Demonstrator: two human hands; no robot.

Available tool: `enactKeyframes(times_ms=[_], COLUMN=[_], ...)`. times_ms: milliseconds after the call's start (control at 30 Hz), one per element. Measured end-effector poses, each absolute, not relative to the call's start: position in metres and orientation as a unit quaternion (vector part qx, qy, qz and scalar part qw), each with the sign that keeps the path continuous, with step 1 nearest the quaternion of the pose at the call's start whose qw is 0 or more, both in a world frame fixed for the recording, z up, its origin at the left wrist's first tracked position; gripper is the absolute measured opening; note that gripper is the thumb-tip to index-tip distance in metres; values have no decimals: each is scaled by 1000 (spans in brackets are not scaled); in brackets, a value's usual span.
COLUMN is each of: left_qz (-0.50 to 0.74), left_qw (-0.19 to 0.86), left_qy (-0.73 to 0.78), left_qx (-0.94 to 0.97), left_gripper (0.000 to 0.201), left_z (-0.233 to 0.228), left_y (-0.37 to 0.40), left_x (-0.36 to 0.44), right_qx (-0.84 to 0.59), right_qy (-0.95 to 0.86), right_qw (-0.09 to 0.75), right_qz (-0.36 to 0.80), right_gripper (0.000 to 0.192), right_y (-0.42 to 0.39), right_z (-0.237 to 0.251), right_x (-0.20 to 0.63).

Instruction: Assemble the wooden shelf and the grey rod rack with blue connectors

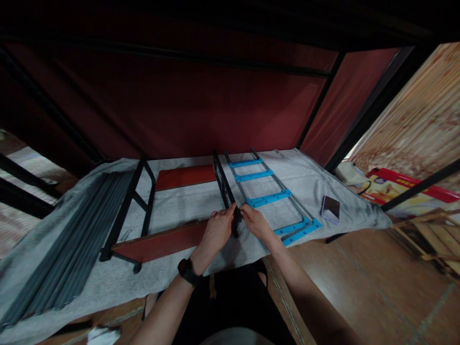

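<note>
A black metal frame (pixel 228 194) with a brown board (pixel 163 242) along its near side and an orange-brown board (pixel 185 177) along its far side lies on grey cloth. At the near right corner of this frame, my left hand (pixel 217 229) is closed around the black tube. My right hand (pixel 258 224) meets it from the other side, its fingers curled and pinched against the corner. Whatever lies between those right fingertips is too small to make out. Just right of my hands is a ladder-like rack (pixel 269 197) of grey tubes with blue crosspieces.
Several grey tubes (pixel 82 230) lie side by side on the left of the cloth (pixel 179 208). A small metal tool (pixel 125 235) rests inside the frame's left side. A phone (pixel 330 209) lies at the right. Black posts (pixel 377 108) and a dark red panel (pixel 215 105) enclose the surface.
</note>
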State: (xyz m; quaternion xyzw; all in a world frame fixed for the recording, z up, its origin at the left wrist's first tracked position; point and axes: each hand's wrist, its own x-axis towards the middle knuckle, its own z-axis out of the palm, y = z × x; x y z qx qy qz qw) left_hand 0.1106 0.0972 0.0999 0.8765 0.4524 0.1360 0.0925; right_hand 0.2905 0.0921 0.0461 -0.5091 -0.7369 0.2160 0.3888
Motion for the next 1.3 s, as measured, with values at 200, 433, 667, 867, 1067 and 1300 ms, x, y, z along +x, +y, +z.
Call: enactKeyframes(times_ms=[200,433,667,867,1067,1300], left_qz=[133,130,125,122,127,139], left_qw=[82,88,55,35,-12,-42], left_qy=[455,457,443,433,419,413], left_qx=[877,876,886,892,899,899], left_gripper=[50,51,53,60,62,63], left_z=[97,101,97,96,92,85], left_y=[98,98,94,88,85,86], left_x=[110,111,109,107,106,105], right_qx=[-499,-495,-509,-505,-508,-516], right_qy=[-708,-692,-716,-735,-708,-703], right_qw=[409,403,422,398,402,399], right_qz=[287,338,224,215,280,284], right_gripper=[22,26,18,18,25,25], right_y=[95,94,85,89,92,89], right_z=[51,57,51,52,54,51], right_x=[292,291,283,288,289,286])
